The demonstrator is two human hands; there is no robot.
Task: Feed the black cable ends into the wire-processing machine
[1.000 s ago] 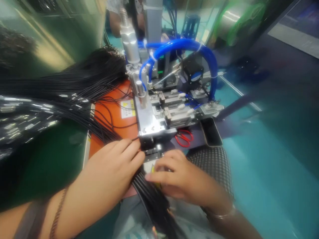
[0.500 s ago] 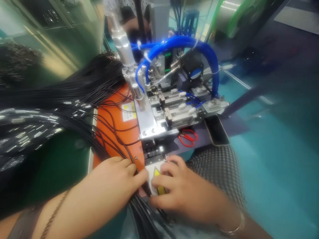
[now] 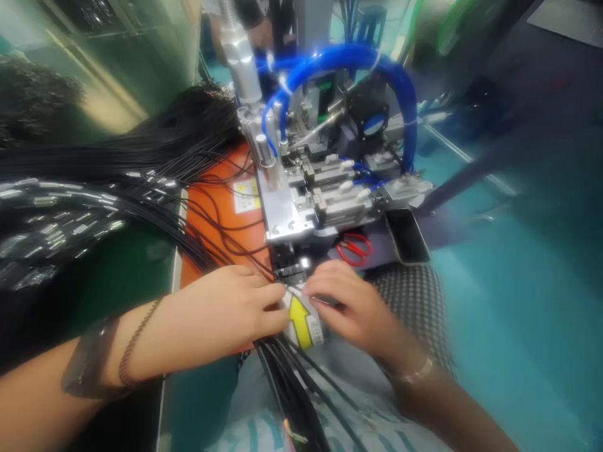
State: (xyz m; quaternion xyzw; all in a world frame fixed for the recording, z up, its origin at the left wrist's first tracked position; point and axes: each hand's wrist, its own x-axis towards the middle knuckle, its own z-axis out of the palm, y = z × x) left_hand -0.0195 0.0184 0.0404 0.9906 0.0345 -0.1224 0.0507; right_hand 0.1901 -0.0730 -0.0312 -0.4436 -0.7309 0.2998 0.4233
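My left hand (image 3: 221,314) lies over a bundle of thin black cables (image 3: 292,389) at the front edge of an orange plate (image 3: 221,220), its fingers closed round them. My right hand (image 3: 353,304) sits just right of it, fingers curled and pinching something small I cannot make out near the front slot (image 3: 292,271) of a metal machine (image 3: 301,201). Between both hands lies a white label with a yellow arrow (image 3: 304,320). More black cables with metal ends (image 3: 85,207) fan out to the left.
Blue air hoses (image 3: 348,63) arch over the machine. Red-handled scissors (image 3: 353,246) and a dark tray (image 3: 407,235) lie to the machine's right. A green mat (image 3: 117,276) covers the left side. Teal floor (image 3: 509,314) lies on the right.
Both hands moved up toward the machine's front slot. The yellow arrow label, partly covered before, now shows fully between them. The view shifted slightly.
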